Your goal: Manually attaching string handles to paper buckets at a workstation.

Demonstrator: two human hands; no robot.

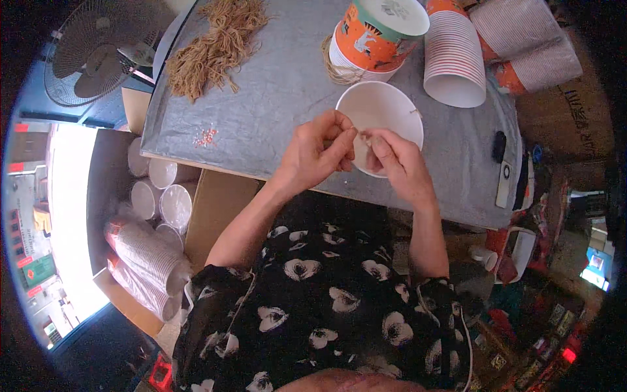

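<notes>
At the near edge of the grey cloth-covered table [274, 91], just above the middle of the view, both hands meet over a white round paper cup [385, 108] that lies tilted with its open mouth toward the person; the left hand [313, 153] sits at about nine o'clock of the cup's mouth, the right hand [398, 163] at about six o'clock, covering its lower rim. The fingers of the left hand are pinched narrow — thumb against forefinger — on what looks like a thin tan string [358, 132]; the fingers of the right hand are likewise closed narrow on the same strand, the two pinches almost touching. The string itself is too fine to follow far; a small bit seems to stick out at the cup's rim near three o'clock.

By my judgement the step in hand is fastening a string handle to the cup, with the strand being threaded or knotted at the rim; the next move would call for a steady pull on a very thin strand while the light cup is kept from sliding, since nothing else pins it down.

The cup is plain white inside, thin-walled and unmarked where it shows. Around it: a heap of tan cut strings [215, 46] at eleven o'clock, an orange printed paper cup stack [375, 32] at twelve, and white ribbed stacks of cups [454, 55] at one o'clock.
</notes>
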